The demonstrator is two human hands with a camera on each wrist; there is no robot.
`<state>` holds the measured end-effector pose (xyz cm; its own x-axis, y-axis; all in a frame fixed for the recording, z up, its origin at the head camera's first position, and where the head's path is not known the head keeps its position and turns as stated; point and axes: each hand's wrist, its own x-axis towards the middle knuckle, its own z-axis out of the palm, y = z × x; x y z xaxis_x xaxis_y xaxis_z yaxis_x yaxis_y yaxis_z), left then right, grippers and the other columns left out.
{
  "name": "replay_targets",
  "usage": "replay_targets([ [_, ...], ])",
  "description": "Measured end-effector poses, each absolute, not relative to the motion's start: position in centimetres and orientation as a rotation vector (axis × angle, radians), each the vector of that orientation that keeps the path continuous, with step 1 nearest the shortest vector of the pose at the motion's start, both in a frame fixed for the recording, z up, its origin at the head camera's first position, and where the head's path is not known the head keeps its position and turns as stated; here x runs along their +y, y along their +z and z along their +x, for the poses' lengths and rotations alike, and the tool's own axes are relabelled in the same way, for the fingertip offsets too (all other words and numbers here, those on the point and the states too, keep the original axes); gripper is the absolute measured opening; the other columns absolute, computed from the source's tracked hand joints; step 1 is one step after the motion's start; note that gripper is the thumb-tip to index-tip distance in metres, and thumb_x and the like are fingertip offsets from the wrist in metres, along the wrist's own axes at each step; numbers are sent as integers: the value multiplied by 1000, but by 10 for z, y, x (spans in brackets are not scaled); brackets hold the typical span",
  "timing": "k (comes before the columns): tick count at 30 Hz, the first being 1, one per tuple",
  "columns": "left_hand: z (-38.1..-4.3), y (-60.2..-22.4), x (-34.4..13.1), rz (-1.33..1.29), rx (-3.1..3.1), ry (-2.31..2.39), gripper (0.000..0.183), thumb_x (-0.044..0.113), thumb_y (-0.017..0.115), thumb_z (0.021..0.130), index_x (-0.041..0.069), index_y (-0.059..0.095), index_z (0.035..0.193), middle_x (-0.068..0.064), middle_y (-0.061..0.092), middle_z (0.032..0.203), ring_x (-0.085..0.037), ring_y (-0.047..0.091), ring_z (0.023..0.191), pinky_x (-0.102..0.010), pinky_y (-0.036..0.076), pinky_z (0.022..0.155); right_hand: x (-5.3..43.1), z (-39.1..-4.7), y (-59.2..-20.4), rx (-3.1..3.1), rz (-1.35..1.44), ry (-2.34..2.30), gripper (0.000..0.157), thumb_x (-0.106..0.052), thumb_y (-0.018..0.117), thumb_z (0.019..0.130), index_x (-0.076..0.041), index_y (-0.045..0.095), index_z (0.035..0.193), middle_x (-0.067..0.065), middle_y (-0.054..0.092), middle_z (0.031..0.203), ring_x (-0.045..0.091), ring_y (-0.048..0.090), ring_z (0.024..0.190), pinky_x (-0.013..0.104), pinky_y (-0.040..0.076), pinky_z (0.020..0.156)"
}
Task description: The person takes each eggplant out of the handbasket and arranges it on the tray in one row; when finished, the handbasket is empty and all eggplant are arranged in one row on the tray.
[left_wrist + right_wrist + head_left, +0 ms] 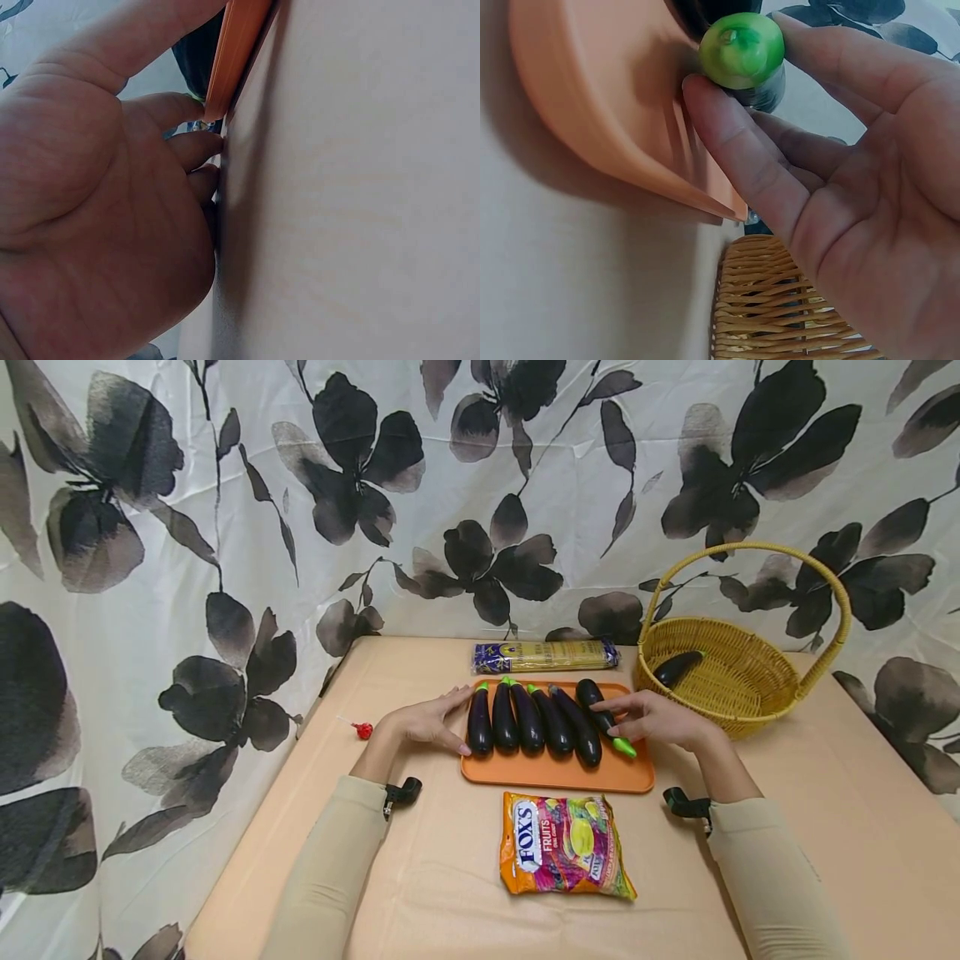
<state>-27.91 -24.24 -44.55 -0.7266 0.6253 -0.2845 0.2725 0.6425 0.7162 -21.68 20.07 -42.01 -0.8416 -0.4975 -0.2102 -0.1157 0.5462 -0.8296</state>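
Observation:
Several dark purple eggplants [529, 720] lie side by side on an orange tray [525, 772], most with green stems toward the back. My right hand [660, 717] holds the rightmost eggplant [591, 695] between thumb and fingers; its green stem [742, 49] points toward the front right. At the tray's left edge rests my left hand [427, 723], fingers extended. Its index fingertip [191, 109] meets the tray's rim in the left wrist view, and the thumb reaches over the edge close to the leftmost eggplant [480, 727].
A yellow wicker basket [750, 710] with one eggplant [677, 669] inside stands at the back right. Behind the tray lies a pack of spaghetti [546, 656]. A Fox's candy bag [566, 845] lies in front, and a red lollipop [363, 730] at left.

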Motion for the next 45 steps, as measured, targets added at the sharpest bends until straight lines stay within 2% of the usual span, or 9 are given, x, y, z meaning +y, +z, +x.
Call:
replay_targets([
  [6, -279, -445, -242, 694, 2343, 907, 130, 47, 95, 71, 30, 11, 169, -3, -3, 177, -25, -8, 163, -53, -2, 131, 201, -216, -420, 2409, -520, -1186, 49, -8, 70, 96, -12, 63, 145, 11, 50, 83, 21, 51, 72, 33, 45, 67],
  [14, -280, -447, -242, 699, 2350, 896, 130, 47, 95, 71, 29, 11, 169, -3, -2, 177, -24, -7, 163, -51, -1, 132, 198, -215, -418, 2429, -513, -1160, 57, -14, 76, 94, -14, 60, 148, 13, 57, 86, 28, 57, 75, 31, 47, 70],
  [18, -281, -448, -242, 698, 2350, 898, 130, 47, 95, 71, 29, 11, 169, -2, -1, 177, -24, -7, 163, -51, -1, 132, 197, -215, -417, 2461, -511, -1133, 63, -18, 79, 93, -14, 56, 151, 12, 56, 90, 26, 52, 79, 28, 44, 69],
  [25, -281, -448, -243, 693, 2345, 909, 131, 47, 96, 70, 30, 11, 169, -3, -3, 177, -24, -8, 163, -52, -2, 132, 198, -217, -419, 2523, -504, -1088, 72, -22, 81, 91, -15, 50, 156, 8, 46, 80, 22, 43, 71, 29, 35, 63],
  [29, -281, -448, -243, 697, 2342, 905, 131, 48, 95, 70, 30, 11, 169, -3, -3, 177, -24, -9, 163, -52, -2, 132, 198, -217, -419, 2530, -481, -1090, 73, -21, 80, 92, -15, 48, 157, 9, 46, 78, 22, 45, 71, 29, 35, 64],
  [33, -282, -448, -243, 703, 2349, 900, 132, 50, 95, 70, 30, 11, 169, -2, -2, 177, -24, -8, 163, -52, -1, 132, 198, -218, -420, 2544, -489, -1097, 71, -20, 79, 92, -13, 49, 156, 18, 62, 107, 25, 52, 86, 32, 40, 72],
  [37, -283, -448, -244, 705, 2347, 905, 132, 50, 95, 69, 29, 11, 169, -1, -1, 177, -24, -8, 163, -52, -2, 132, 198, -218, -421, 2553, -519, -1090, 71, -19, 79, 92, -12, 49, 156, 23, 58, 143, 33, 56, 113, 39, 45, 90],
  [41, -282, -448, -244, 698, 2344, 907, 132, 50, 96, 69, 30, 12, 169, -1, -1, 177, -23, -8, 163, -52, -2, 132, 198, -218, -422, 2533, -527, -1101, 72, -15, 78, 93, -11, 47, 157, 26, 55, 147, 41, 54, 130, 52, 47, 104],
  [45, -282, -448, -244, 689, 2336, 918, 132, 49, 96, 69, 30, 12, 169, -1, -2, 177, -23, -8, 163, -52, -2, 132, 198, -217, -421, 2504, -521, -1120, 72, -13, 77, 93, -12, 46, 158, 29, 54, 147, 43, 57, 130, 56, 50, 106],
])
